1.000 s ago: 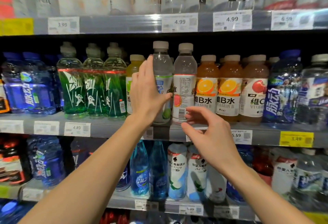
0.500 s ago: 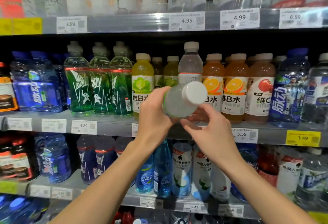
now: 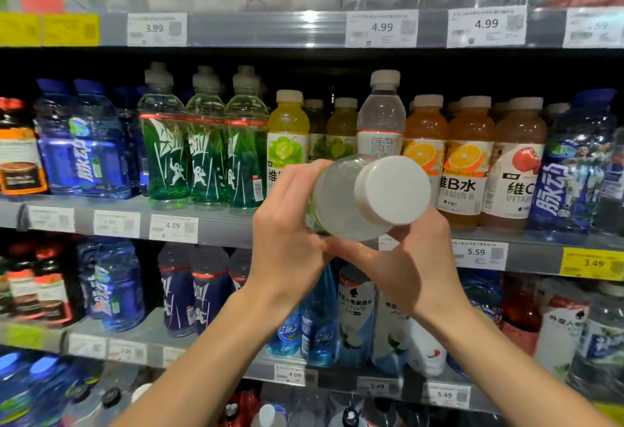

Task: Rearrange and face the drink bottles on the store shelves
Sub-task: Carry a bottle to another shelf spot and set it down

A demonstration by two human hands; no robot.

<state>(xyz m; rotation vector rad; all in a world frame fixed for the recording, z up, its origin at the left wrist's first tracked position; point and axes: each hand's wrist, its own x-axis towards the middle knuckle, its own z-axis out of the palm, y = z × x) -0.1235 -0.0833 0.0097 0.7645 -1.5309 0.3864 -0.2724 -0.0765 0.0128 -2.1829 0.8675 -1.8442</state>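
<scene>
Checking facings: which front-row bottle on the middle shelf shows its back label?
The tall clear bottle between the lime bottles and orange bottles; only fine print faces out.

Both bare forearms reach up and inward from the lower corners, the left hand [image 3: 287, 224] curled round a tipped bottle [image 3: 341, 197] from the left, the right hand [image 3: 415, 257] cupping it from below, thumb and fingers meeting under it

The middle shelf [image 3: 219, 220] fronts three green bottles [image 3: 206, 153], two orange vitamin bottles [image 3: 467, 163], and one apple bottle [image 3: 515, 169].
</scene>
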